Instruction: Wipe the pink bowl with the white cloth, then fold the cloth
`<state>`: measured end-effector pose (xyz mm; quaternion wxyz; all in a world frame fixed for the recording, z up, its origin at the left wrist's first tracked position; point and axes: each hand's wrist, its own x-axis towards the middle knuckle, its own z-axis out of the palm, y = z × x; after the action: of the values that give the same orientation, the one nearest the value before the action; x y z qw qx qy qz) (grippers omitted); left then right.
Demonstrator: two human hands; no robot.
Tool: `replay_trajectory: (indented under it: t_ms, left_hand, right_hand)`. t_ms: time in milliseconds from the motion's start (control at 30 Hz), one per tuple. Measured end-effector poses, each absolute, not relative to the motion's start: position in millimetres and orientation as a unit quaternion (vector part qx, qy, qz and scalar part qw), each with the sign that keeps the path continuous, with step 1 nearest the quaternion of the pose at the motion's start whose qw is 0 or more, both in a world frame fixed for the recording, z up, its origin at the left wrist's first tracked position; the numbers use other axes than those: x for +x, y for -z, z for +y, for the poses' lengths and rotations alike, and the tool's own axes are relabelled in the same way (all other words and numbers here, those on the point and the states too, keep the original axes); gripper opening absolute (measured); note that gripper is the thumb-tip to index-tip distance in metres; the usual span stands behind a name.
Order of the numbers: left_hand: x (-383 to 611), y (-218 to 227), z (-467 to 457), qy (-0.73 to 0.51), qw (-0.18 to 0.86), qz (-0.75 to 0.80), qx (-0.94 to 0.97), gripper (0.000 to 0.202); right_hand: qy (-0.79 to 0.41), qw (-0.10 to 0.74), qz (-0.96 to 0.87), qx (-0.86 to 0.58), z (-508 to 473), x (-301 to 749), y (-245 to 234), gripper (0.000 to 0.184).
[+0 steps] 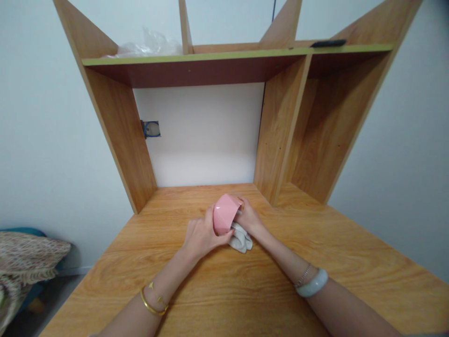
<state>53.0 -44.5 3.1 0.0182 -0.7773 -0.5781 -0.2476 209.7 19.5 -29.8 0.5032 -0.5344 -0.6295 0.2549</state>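
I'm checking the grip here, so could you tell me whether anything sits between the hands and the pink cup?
The left hand grips the pink cup directly, with nothing between. The right hand has a pale cloth bunched against the cup; whether its fingers also touch the cup directly cannot be told.

1. A single head-worn camera looks forward and down over the tabletop (315, 262) from its near edge.
2. It faces the shelf unit (280, 135) at the far edge.
3. It sits close, arm's reach.

Wooden desk (315, 262) with shelf hutch (196, 58), crumpled plastic (150, 46) and dark flat object (328, 43) on top.
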Motion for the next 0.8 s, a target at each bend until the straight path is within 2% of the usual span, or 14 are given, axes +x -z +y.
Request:
replay_trajectory:
  t_ms: [167, 367, 467, 633, 800]
  left_hand:
    - [52, -4, -44, 0.245, 0.033, -0.579, -0.777, 0.077]
    - [49, -8, -44, 0.235, 0.032, -0.562, -0.792, 0.078]
    - [46, -10, -41, 0.234, 0.011, -0.562, -0.793, 0.073]
    - [40, -11, -38, 0.249, -0.008, -0.566, -0.786, 0.062]
    - [38, -8, -37, 0.259, -0.002, -0.547, -0.796, 0.069]
  right_hand:
    - [-0.159, 0.432, -0.65, -0.605, 10, 213, 20, 0.074]
    - [-0.023, 0.318, -0.672, -0.668, -4, 210, 3, 0.075]
    - [0.038, 0.279, -0.685, -0.672, -9, 209, -1, 0.074]
    - [0.063, 0.261, -0.727, -0.632, -13, 210, -3, 0.072]
    - [0.047, 0.266, -0.741, -0.615, -12, 213, 1, 0.066]
